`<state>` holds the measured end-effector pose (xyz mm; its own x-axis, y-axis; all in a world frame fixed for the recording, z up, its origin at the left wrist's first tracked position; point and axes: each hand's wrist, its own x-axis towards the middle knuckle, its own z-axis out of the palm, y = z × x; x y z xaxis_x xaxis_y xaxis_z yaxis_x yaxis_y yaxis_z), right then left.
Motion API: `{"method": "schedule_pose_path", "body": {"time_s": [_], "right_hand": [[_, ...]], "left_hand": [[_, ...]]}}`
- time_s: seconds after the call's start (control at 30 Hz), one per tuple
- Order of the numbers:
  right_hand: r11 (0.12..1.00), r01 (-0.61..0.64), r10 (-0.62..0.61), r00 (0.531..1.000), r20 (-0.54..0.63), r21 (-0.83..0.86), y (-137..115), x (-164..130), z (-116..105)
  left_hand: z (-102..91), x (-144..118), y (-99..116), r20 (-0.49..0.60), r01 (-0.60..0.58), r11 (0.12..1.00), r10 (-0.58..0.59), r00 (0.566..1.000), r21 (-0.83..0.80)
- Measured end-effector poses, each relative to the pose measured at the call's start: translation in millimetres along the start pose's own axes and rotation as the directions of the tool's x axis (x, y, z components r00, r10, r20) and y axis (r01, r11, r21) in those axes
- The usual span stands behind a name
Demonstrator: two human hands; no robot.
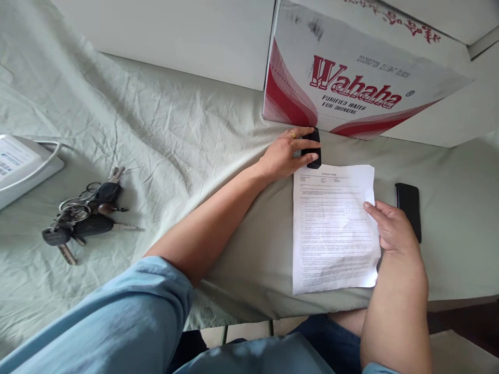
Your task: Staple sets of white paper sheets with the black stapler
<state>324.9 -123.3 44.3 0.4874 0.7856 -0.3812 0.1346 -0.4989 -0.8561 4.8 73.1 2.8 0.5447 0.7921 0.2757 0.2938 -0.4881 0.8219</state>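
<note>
A: Pinching a small black clip (312, 148) between thumb and fingers (310, 158), the left hand (284, 156) sits just above the top edge of the printed sheet (333, 228), right at the foot of the water carton (351, 72).

B: And the right hand (392, 231)?

A: Its fingers lie flat and close together on the sheet's right edge, pressing it to the cloth-covered worktop (175, 135). It grips nothing.

B: So how would you handle this well?

A: I'd judge the pages want squaring first, with the right hand pinning them so they can't slide on that wrinkled cloth. Then keep the clip level with the top edge and centred, so it bites evenly.

B: Anything close enough to interfere?

A: A black phone (408, 210) lies just beside the right hand, touching nothing on the sheet. The bunch of keys (83, 215) and a white device (21, 166) lie well apart, far left.
</note>
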Motion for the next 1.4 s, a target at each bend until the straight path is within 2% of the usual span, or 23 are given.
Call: {"method": "schedule_pose_path", "body": {"time_s": [0.13, 0.27, 0.37, 0.47, 0.57, 0.7, 0.8, 0.93, 1.0, 1.07, 1.2, 1.4], "right_hand": [[1.0, -0.027, 0.027, 1.0, 0.0, -0.012, -1.6, -0.8, -0.6], [0.999, -0.044, 0.044, 0.999, 0.009, -0.001, -4.9, -3.5, 2.0], [1.0, -0.025, 0.025, 1.0, 0.011, -0.007, -6.2, -5.6, 6.3], [1.0, 0.021, -0.02, 1.0, 0.023, -0.014, -7.1, -7.2, 10.2], [0.999, 0.048, -0.047, 0.997, 0.068, -0.018, -9.2, -9.5, 8.1], [0.995, 0.038, -0.02, 0.982, 0.189, -0.092, -12.5, -16.1, -6.8], [0.995, 0.039, -0.019, 0.976, 0.218, -0.088, -12.6, -21.3, -14.4], [0.995, 0.095, -0.099, 0.984, 0.149, 0.032, -10.9, -22.5, -5.8], [0.99, 0.124, -0.131, 0.986, 0.106, 0.067, -10.1, -20.9, 1.9], [0.985, 0.147, -0.152, 0.986, 0.062, 0.085, -9.3, -19.1, 8.0], [0.981, 0.166, -0.167, 0.986, 0.003, 0.098, -8.3, -17.3, 13.4], [0.967, 0.198, -0.193, 0.98, -0.047, 0.161, -12.5, -17.3, 20.2]], "left_hand": [[-3.4, 0.6, 3.0, 0.051, 0.045, 0.999, -0.044, 0.998, -0.021], [-3.9, -1.5, 13.4, 0.076, 0.11, 0.992, -0.114, 0.99, 0.062], [-2.6, -4.1, 22.3, 0.078, 0.14, 0.979, -0.153, 0.985, 0.149], [-0.9, -4.6, 22.1, 0.07, 0.138, 0.975, -0.152, 0.986, 0.171], [0.8, -3.3, 10.5, 0.054, 0.087, 0.991, -0.093, 0.994, 0.105], [2.2, -3.2, -6.1, 0.0, 0.005, 0.999, -0.005, 1.0, -0.039], [1.5, -4.3, -6.5, -0.065, -0.002, 0.992, -0.006, 0.998, -0.124], [-3.6, -4.7, 10.5, -0.129, 0.15, 0.942, -0.196, 0.972, -0.3], [-7.2, -5.2, 21.3, -0.084, 0.241, 0.88, -0.299, 0.95, -0.409], [-10.5, -6.4, 29.1, -0.017, 0.294, 0.829, -0.343, 0.939, -0.476], [-14.9, -8.5, 29.6, 0.095, 0.301, 0.802, -0.296, 0.95, -0.515], [-18.5, -5.7, 21.3, 0.083, 0.247, 0.912, -0.233, 0.969, -0.326]]}}
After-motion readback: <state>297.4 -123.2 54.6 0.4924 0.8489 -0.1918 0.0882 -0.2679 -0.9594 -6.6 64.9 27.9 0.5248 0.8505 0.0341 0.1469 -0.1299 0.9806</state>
